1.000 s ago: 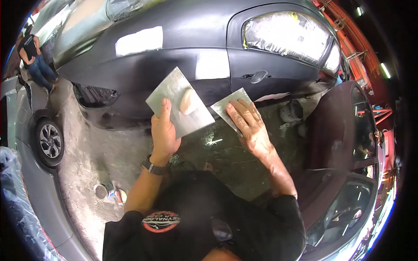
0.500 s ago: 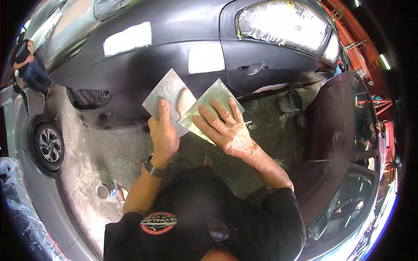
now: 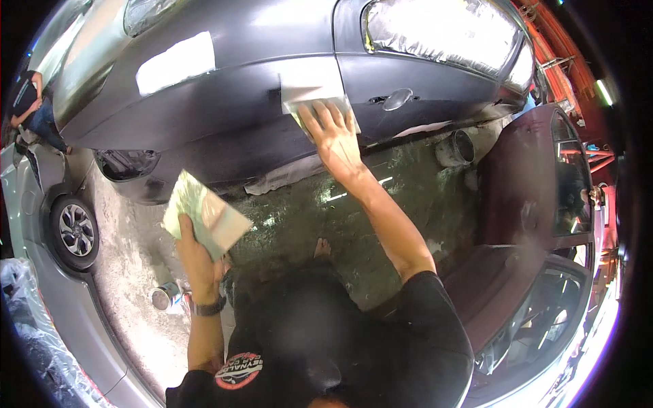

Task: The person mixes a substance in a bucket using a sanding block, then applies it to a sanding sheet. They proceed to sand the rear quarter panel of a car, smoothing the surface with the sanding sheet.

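Observation:
My left hand (image 3: 196, 262) is closed on a square, flat metal plate (image 3: 187, 197), thumb on top, held low and apart from the car. A pale beige dab of putty (image 3: 216, 219) lies on the plate. My right hand (image 3: 338, 144) reaches far forward, fingers laid over a thin flat spreader (image 3: 309, 97). The spreader meets the side of a matt black car (image 3: 238, 112), at the lower part of a white patch (image 3: 307, 71) beside the door seam. My palm and fingers hide part of the spreader.
Another white patch (image 3: 178, 62) lies further left on the black car. A dark bucket (image 3: 454, 148) stands beneath the door. A maroon car (image 3: 510, 197) flanks the right, a grey car (image 3: 34, 217) the left. A can (image 3: 162, 297) sits on the floor; a person (image 3: 34, 102) is far left.
My right hand has moved forward with the spreader, from over the plate onto the car's white patch. My left hand has lowered to the left, carrying the plate with the putty.

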The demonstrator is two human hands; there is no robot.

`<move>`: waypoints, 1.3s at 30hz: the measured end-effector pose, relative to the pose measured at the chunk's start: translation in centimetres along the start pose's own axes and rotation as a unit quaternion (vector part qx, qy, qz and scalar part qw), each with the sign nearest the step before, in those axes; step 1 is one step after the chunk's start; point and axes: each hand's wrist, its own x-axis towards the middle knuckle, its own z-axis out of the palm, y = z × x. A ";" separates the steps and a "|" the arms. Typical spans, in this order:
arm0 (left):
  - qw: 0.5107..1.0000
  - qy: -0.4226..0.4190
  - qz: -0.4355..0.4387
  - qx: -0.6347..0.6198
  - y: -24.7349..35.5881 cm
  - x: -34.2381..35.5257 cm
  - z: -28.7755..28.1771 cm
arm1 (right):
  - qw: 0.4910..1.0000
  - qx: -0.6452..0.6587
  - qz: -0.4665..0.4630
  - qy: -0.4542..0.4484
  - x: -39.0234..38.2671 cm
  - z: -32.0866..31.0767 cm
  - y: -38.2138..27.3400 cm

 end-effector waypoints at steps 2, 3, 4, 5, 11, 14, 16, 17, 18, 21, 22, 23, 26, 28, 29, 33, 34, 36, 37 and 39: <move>1.000 0.004 -0.017 0.003 -1.9 -0.7 -2.8 | 0.999 -0.038 0.016 0.018 1.9 1.1 -0.6; 1.000 0.002 -0.014 -0.006 -2.7 -0.8 -3.6 | 0.998 -0.058 0.012 0.026 2.6 1.6 -0.8; 1.000 0.017 -0.011 -0.023 -3.2 -1.2 -3.8 | 0.998 -0.062 0.016 0.025 3.3 2.1 -0.8; 0.999 0.021 -0.015 -0.027 -3.4 -1.3 -4.2 | 0.997 -0.065 0.021 0.025 3.9 2.6 -0.8; 0.999 0.013 -0.027 -0.024 -3.1 -2.1 -4.3 | 0.996 -0.070 0.052 0.016 4.9 4.5 -0.2; 0.999 0.002 -0.032 -0.026 -3.1 -1.8 -4.4 | 0.996 -0.063 0.057 0.028 5.2 4.9 0.0; 0.999 0.000 -0.035 -0.022 -3.4 -1.5 -4.6 | 0.996 -0.064 0.059 0.031 5.5 4.8 0.1; 0.999 -0.001 -0.036 -0.023 -3.4 -1.5 -4.6 | 0.996 -0.065 0.061 0.032 5.6 4.8 0.2; 0.999 -0.002 -0.036 -0.023 -3.5 -1.5 -4.6 | 0.995 -0.066 0.063 0.034 5.7 4.8 0.2; 0.999 0.003 -0.040 -0.026 -3.9 -1.5 -4.6 | 0.995 -0.077 0.062 0.034 6.0 4.9 0.5; 0.999 0.006 -0.041 -0.028 -3.9 -1.4 -4.6 | 0.994 -0.082 0.060 0.034 6.1 4.9 0.6; 0.999 0.006 -0.042 -0.030 -4.0 -1.4 -4.7 | 0.995 -0.079 0.059 0.035 6.2 4.8 0.6; 0.998 0.006 -0.050 -0.029 -4.1 -1.2 -4.7 | 0.994 -0.080 0.062 0.029 6.0 4.5 0.7; 0.998 0.011 -0.051 -0.025 -4.3 -0.9 -4.8 | 0.994 -0.085 0.060 0.025 5.7 4.6 0.6; 0.998 0.010 -0.055 -0.021 -4.3 -0.9 -4.6 | 0.995 -0.082 0.058 0.023 5.4 4.8 0.6; 0.998 0.007 -0.059 -0.022 -4.4 -0.9 -4.5 | 0.996 -0.071 0.050 0.024 3.3 5.7 0.1; 0.998 0.009 -0.059 -0.023 -4.5 -0.8 -4.6 | 0.996 -0.066 0.049 0.023 2.5 6.3 0.0; 0.998 0.009 -0.062 -0.011 -4.6 -0.7 -4.8 | 0.997 -0.055 0.053 0.011 0.4 7.9 -0.1; 0.998 0.008 -0.065 -0.005 -4.6 -0.6 -4.8 | 0.997 -0.051 0.056 0.005 -0.5 8.4 -0.1; 0.998 0.007 -0.060 -0.011 -4.5 -0.8 -4.5 | 0.998 -0.036 0.054 -0.005 -0.9 8.1 -0.4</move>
